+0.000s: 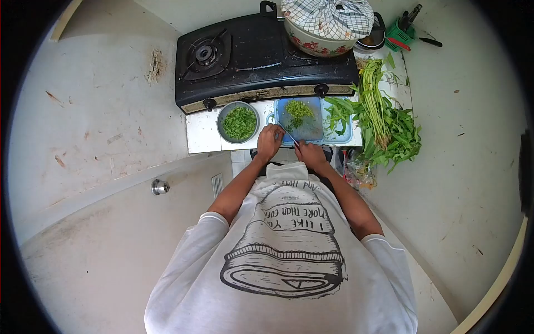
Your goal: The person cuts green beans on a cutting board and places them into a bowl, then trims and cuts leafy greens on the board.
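My right hand (311, 155) is closed round the handle of a knife (289, 135), whose blade slants up and left over the near edge of a blue cutting board (349, 135). At the blade's far end is my left hand (270, 142), its fingers bent and pressed together; what they pinch is too small to make out. Chopped green stems (299, 111) lie in a heap on the board's greyish middle. Left of the board stands a grey bowl (221, 131) filled with chopped greens (240, 123).
A black gas stove (250, 61) stands behind the board, bearing a large flowered pot (320, 43) with a checked cloth on its lid. Long-stemmed leafy greens (381, 111) spread over the counter's right end, partly overlapping the board. A green basket (400, 34) holds utensils at the back right.
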